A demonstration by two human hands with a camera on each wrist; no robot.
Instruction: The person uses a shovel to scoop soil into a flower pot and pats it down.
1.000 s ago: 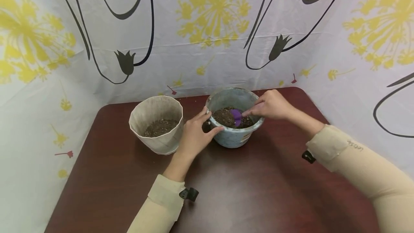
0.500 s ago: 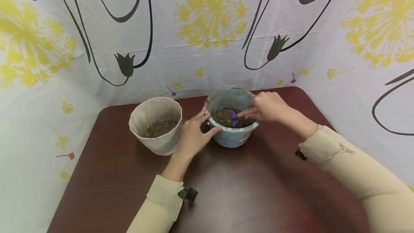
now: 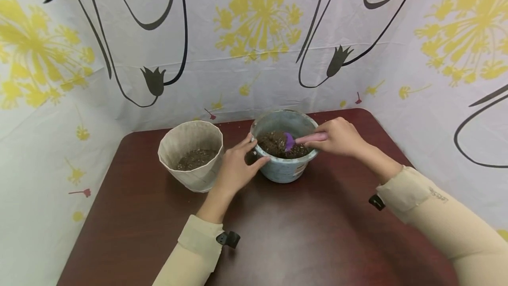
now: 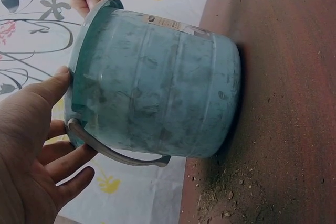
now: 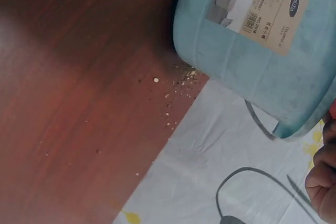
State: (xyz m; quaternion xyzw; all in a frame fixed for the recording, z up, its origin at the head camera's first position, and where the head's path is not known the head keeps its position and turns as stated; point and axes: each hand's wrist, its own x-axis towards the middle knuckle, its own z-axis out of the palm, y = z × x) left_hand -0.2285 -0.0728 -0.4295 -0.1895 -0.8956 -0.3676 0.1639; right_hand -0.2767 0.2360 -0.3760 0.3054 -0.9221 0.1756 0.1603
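Note:
A light blue bucket point(image 3: 282, 171) of dark soil point(image 3: 274, 143) stands near the back edge of the table. My left hand point(image 3: 237, 167) holds its rim on the left side; in the left wrist view the thumb lies on the rim and the fingers are by the bail handle point(image 4: 123, 157). Inside the bucket is a small trowel with a purple blade point(image 3: 290, 142), its tip sunk in the soil. My right hand point(image 3: 341, 138) grips the pink trowel handle point(image 3: 313, 137) above the right rim. The right wrist view catches only curled fingers point(image 5: 324, 177) at its edge.
Left of the bucket stands a whitish faceted pot point(image 3: 204, 178) with some soil at its bottom. Soil crumbs point(image 5: 184, 80) lie on the dark red table point(image 3: 278, 233) around the bucket's base. A flower-printed cloth point(image 3: 246, 74) hangs behind and at both sides.
The right hand drew back a little, then shifted slightly right with the trowel, whose blade now stands more upright in the soil. The left hand keeps its place on the rim.

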